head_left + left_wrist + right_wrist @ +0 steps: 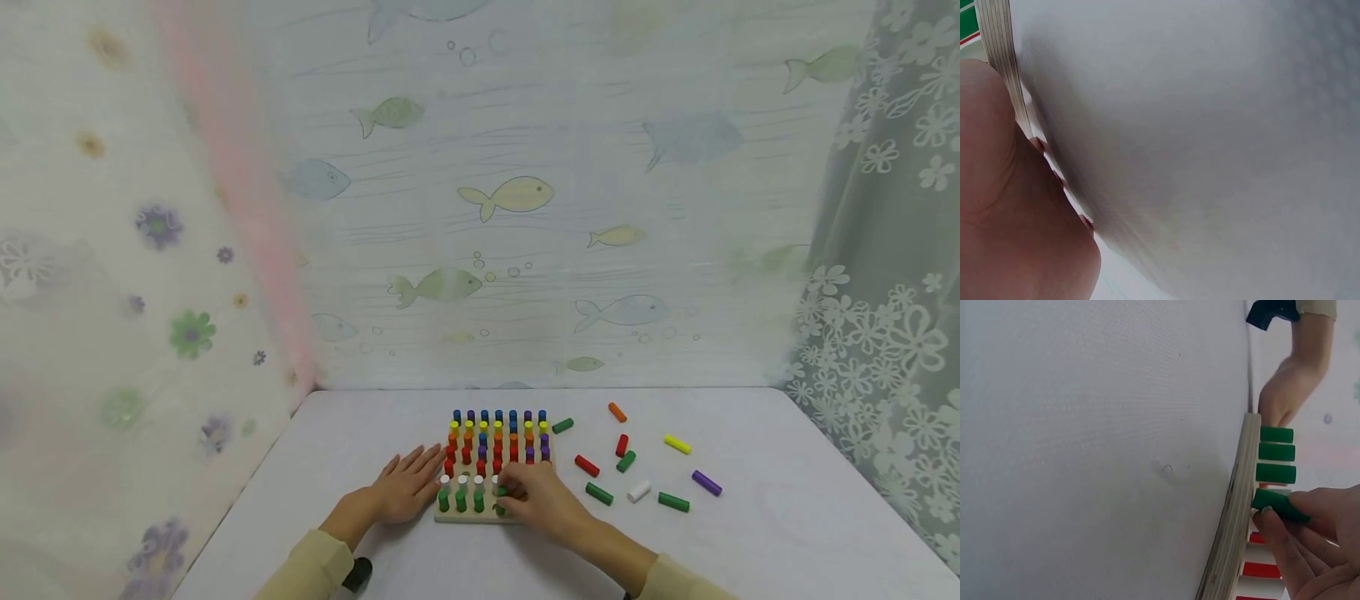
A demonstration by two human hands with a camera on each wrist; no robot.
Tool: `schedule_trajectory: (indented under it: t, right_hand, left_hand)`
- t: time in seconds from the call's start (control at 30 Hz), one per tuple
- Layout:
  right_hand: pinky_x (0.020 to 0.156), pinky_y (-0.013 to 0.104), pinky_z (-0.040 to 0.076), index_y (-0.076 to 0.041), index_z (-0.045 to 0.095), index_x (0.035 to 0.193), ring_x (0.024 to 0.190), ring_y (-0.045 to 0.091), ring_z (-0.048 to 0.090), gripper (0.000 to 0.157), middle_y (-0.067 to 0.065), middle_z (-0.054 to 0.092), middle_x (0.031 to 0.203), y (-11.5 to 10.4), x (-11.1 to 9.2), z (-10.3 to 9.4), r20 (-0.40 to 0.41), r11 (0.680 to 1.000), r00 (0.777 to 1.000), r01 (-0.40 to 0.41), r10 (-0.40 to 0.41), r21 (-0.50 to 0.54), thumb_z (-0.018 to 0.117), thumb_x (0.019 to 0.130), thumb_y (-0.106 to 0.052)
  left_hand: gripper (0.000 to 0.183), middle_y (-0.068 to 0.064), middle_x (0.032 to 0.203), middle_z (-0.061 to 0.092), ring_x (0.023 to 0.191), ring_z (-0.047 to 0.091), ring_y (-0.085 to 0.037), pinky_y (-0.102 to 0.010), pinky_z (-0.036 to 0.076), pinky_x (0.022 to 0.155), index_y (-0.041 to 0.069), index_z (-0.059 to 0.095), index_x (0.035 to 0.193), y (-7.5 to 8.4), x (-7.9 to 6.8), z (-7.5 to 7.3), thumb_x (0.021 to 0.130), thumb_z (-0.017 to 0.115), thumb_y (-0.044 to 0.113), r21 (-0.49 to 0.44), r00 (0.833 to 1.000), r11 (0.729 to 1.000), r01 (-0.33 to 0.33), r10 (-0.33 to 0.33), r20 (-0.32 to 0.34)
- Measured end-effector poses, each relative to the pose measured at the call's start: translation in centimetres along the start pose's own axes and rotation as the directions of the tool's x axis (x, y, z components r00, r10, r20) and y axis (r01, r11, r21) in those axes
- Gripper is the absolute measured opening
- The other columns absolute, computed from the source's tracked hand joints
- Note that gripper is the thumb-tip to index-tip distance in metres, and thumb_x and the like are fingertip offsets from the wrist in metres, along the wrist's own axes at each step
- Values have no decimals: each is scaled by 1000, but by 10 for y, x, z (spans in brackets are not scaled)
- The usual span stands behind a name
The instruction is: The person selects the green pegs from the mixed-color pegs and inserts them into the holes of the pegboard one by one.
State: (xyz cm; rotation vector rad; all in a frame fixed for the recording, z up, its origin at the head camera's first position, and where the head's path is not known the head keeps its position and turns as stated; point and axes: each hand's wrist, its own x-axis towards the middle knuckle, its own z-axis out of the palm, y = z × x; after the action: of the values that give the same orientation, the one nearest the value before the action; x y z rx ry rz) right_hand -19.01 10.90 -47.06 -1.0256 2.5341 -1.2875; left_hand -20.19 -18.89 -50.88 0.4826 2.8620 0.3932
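Observation:
A wooden pegboard [476,518] lies on the table, filled with rows of coloured pegs. My right hand [546,502] pinches a green peg [1277,504] between thumb and fingers at the front row. That peg leans slightly, its lower end right at the board, beside three upright green pegs [1276,452]. Behind them stands a row of white pegs [462,482], partly covered by the right hand. My left hand [411,486] rests flat with straight fingers against the board's left side; in the left wrist view its palm edge is beside the wooden edge [1002,56].
Loose pegs lie scattered right of the board, among them a purple peg [707,482], a yellow peg [677,444], a white peg [639,491], an orange peg [617,412], and several red and green ones. A curtain with fish [517,196] hangs behind the white table [787,533].

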Motion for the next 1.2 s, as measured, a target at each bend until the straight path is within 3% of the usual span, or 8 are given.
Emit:
schedule_trajectory:
  t: [1.2]
  right_hand:
    - [71, 17, 55, -8, 78, 101, 77, -1, 64, 9, -7, 74, 89, -2, 4, 8, 29, 999, 999, -20, 21, -45, 75, 93, -7]
  left_hand:
    - [70, -3, 171, 21, 157, 14, -33, -65, 7, 122, 18, 23, 164, -5, 5, 5, 108, 31, 58, 11, 1000, 1000, 5, -5, -14]
